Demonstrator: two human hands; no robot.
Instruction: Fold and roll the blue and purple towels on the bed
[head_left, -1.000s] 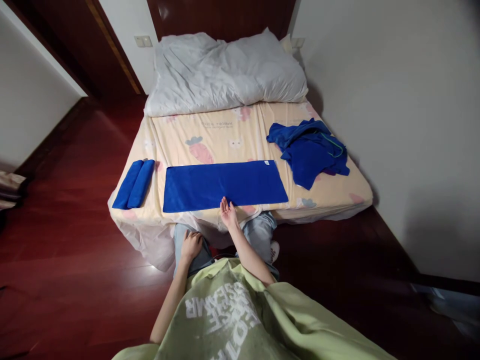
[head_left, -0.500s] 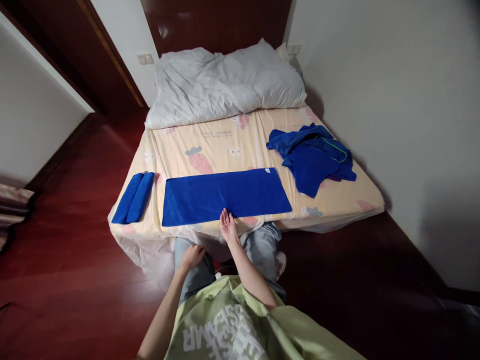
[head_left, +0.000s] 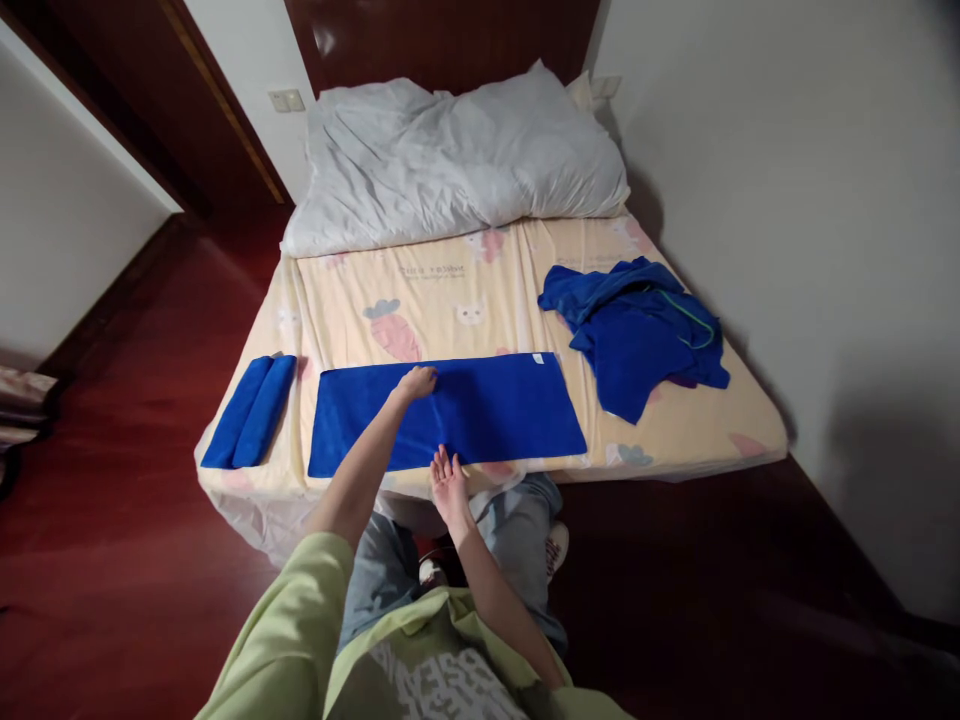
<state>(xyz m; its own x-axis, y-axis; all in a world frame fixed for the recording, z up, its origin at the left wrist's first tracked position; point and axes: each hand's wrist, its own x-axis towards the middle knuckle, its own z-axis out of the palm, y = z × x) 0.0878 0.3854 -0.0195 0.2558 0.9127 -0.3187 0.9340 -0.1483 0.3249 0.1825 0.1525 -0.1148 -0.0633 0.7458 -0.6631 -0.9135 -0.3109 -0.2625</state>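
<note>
A long blue towel (head_left: 502, 410) lies flat across the front of the bed, a small white tag at its far right corner. My left hand (head_left: 418, 381) reaches over the middle of the towel, close to its far edge. Its fingers are curled closed; the fingertips are hidden, so whether they pinch the cloth does not show. A faint crease runs down the towel below that hand. At the near edge, my right hand (head_left: 450, 483) is palm up and open, its fingertips over the cloth's border.
Two rolled blue towels (head_left: 250, 411) lie side by side at the bed's left. A heap of crumpled blue cloths (head_left: 634, 330) is at the right. Behind is a grey-white quilt (head_left: 465, 150) against the headboard. The patterned bed sheet (head_left: 517, 290) shows between.
My left hand has moved from above my lap, forward over the towel to near its far edge. The right hand stays at the near edge, palm up. The view has shifted slightly.
</note>
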